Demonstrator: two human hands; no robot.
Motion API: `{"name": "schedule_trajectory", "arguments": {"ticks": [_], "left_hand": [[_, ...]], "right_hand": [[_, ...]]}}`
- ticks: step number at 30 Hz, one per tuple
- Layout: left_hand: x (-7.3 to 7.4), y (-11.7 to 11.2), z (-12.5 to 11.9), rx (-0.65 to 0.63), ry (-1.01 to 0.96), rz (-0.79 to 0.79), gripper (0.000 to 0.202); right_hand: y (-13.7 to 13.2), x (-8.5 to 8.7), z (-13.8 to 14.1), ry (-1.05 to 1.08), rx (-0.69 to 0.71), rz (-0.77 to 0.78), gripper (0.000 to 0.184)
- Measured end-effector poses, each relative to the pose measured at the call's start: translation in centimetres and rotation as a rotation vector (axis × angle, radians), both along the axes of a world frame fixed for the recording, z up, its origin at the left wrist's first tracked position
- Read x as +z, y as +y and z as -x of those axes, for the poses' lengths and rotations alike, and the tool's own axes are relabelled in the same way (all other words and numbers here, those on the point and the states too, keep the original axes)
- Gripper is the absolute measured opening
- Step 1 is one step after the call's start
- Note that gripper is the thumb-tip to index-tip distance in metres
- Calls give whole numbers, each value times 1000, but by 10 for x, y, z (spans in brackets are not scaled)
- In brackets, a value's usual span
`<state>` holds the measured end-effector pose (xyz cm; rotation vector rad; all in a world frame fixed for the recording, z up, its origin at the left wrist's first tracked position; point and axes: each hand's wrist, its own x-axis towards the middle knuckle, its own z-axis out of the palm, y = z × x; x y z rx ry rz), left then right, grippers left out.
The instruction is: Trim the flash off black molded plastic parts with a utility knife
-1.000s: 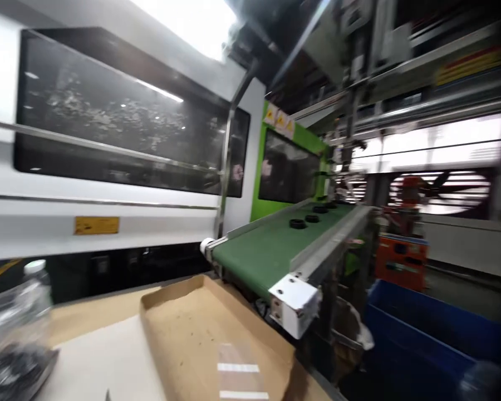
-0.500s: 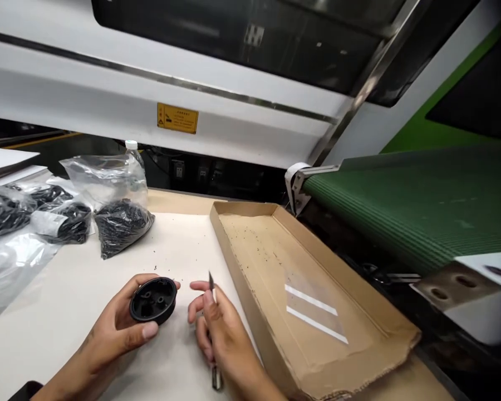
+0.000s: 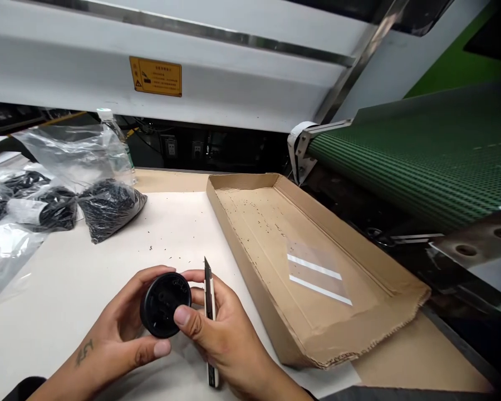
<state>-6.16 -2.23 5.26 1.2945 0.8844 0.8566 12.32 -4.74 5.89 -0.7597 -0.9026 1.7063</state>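
A round black plastic part (image 3: 166,305), like a shallow cap with a raised rim, is gripped at its edge by my left hand (image 3: 121,328), thumb below and fingers behind. My right hand (image 3: 229,328) holds a utility knife (image 3: 210,312) upright, its blade pointing away from me. The right thumb and index finger also touch the right side of the black part. Small dark scraps are scattered on the white table surface (image 3: 179,223) beyond my hands.
At right lies a shallow cardboard tray (image 3: 254,267) with dark scraps and a clear plastic bag (image 3: 317,273). A bag of black pieces (image 3: 111,209), more bags (image 3: 58,209) and a bottle (image 3: 112,128) stand at left. A green conveyor belt (image 3: 421,150) juts in at right.
My right hand has moved left onto the black part, knife still held. The black part has turned and tilted. The camera view has dipped downward.
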Motion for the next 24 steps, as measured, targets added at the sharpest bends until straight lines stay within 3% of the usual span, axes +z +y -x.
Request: {"name": "schedule_trajectory", "arguments": {"ticks": [4,9,13,17,20,24], "left_hand": [[6,-3,-2,-5,-46,106,79],[8,-6,-4,-35,-89,188,85],[5,-1,-1,0,-135,152,82],[5,5,4,66,-16,29,76],[6,4,5,48,120,-83,70],[2,1,4,64,180,-57,89]], "right_hand": [[-1,-3,3,85,-3,-4,49],[0,0,2,-65,3,-33,45],[0,4,0,-235,-58,-80,39],[0,7,-2,-383,-179,-27,46],[1,5,-3,-328,-109,14,51],[2,-2,-2,-265,26,47,51]]}}
